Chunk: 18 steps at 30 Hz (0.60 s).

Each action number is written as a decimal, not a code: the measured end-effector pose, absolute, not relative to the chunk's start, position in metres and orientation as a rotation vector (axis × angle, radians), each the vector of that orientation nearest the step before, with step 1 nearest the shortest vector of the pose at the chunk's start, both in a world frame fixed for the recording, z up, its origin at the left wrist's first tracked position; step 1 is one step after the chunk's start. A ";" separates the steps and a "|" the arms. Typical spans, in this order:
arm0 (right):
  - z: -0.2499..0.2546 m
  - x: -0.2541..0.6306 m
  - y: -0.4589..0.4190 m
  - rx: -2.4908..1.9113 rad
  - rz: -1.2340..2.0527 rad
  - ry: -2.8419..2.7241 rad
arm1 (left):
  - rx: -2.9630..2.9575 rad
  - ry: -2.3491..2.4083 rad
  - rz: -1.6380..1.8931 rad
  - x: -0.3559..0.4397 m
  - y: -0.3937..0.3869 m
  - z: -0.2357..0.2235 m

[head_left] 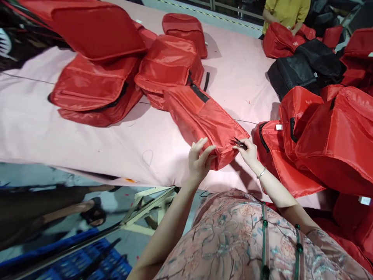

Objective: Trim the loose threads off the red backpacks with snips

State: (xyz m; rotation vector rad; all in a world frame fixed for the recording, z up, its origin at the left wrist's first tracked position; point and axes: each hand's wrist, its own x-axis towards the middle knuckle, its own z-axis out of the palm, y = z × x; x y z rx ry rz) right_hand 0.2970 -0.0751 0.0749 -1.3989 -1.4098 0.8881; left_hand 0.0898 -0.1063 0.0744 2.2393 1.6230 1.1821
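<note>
In front of me a red fabric bag piece (pixel 208 120) with a black zipper (pixel 199 93) lies slantwise on the pink-covered table. My left hand (pixel 200 157) rests at its near left corner, fingers curved and spread apart, thumb against the fabric. In my right hand (pixel 248 152) is a small pair of dark thread snips (pixel 239 144), their blades pointing left over the near right edge of the red fabric. Whether the blades touch it, I cannot tell. Against its far end sits a red backpack (pixel 169 64).
More red bags lie to the left (pixel 96 85) and in a pile to the right (pixel 340 136). Black bags (pixel 305 70) sit farther back. Across the table a person in a yellow top (pixel 287 15) handles a red bag. Blue crates (pixel 87 256) stand below the table edge.
</note>
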 end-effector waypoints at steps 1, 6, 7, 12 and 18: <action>0.074 0.287 -0.075 -1.395 0.895 -1.429 | 2.164 1.710 1.264 0.083 -0.107 0.070; 0.066 0.243 -0.078 -1.354 0.859 -1.510 | 1.366 2.031 1.541 0.064 -0.136 0.039; 0.065 0.237 -0.079 -1.345 0.851 -1.516 | 1.175 1.971 1.500 0.066 -0.144 0.031; 0.071 0.231 -0.089 -1.262 0.886 -1.532 | 0.356 1.489 1.227 0.090 -0.161 0.006; 0.076 0.253 -0.109 -1.216 1.018 -1.568 | 0.009 1.209 1.356 0.098 -0.152 0.010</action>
